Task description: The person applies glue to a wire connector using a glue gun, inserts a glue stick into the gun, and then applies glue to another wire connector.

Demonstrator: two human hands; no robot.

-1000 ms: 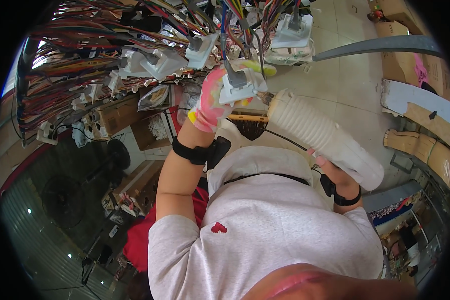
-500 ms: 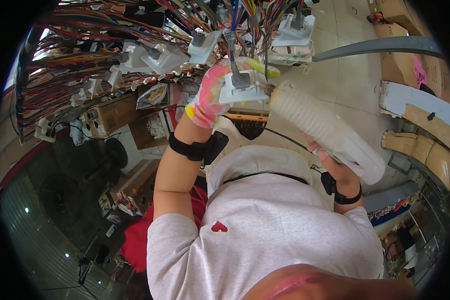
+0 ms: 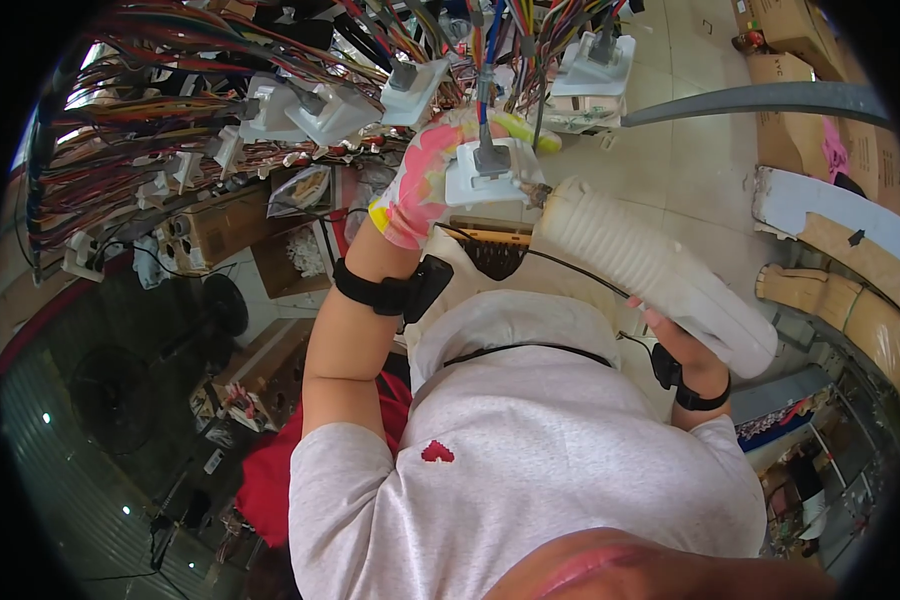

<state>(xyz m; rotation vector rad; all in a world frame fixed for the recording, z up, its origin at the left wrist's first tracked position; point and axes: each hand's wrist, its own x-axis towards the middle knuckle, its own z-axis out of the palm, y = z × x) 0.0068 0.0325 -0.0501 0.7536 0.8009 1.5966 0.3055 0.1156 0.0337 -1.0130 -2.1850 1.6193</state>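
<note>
My left hand, in a pink, white and yellow glove, is closed around a white plastic holder. A grey plug sits in that holder, with blue and red wires running up from it. My right hand, bare, grips a white ribbed gun-shaped tool, which partly hides the fingers. The tool slants up to the left. Its brown nozzle is at the holder's right edge; whether they touch, I cannot tell.
More white holders with grey plugs hang from wire bundles across the top. A dark curved bar crosses the upper right. Below my hands runs a black cable. Cardboard boxes stand at left, with others at right.
The holder in my left hand has shifted slightly right. The tool in my right hand has come a little lower, toward me. Both hands keep their hold.
</note>
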